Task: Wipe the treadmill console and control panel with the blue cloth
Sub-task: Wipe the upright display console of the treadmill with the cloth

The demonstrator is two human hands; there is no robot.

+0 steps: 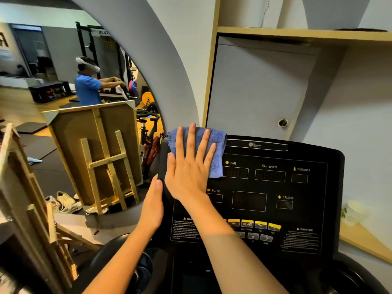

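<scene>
The black treadmill console (275,200) fills the lower right, with TIME, SPEED, DISTANCE, PULSE and CALORIE windows and a row of yellow buttons (254,224). My right hand (188,166) lies flat, fingers spread, pressing the folded blue cloth (216,149) against the console's top left corner. Part of the cloth hangs over the TIME window. My left hand (153,204) grips the console's left edge, thumb on the front.
A grey wall with a wooden shelf (297,32) and a cabinet door (254,90) rises behind the console. To the left, a wooden board on an easel (99,153), shoes (63,200) on the floor, an exercise bike (148,136) and a person in blue (89,85) farther back.
</scene>
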